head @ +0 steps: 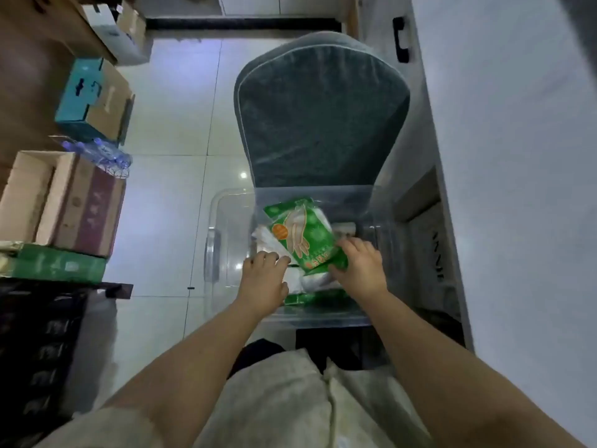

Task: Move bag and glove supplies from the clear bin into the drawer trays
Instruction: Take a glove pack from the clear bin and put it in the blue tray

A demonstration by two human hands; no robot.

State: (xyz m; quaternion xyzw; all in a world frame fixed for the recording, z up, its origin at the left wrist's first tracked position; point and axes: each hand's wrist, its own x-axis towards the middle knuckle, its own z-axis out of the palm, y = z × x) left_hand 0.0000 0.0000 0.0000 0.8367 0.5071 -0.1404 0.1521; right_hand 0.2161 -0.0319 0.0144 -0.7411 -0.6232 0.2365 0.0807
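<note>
here the right hand pinches the near corner of the green glove pack over the clear bin; left hand rests half-curled on white bags. light, floppy, probably slick; grip an edge.

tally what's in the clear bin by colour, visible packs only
Inside the clear bin, as far as visible:
Green packs: 2, the glove pack held by the right hand, and a second green pack at the near wall.
White packs: at least 2, white pack at the left hand, white roll; overlap blurs the count.
Total: 4.
</note>
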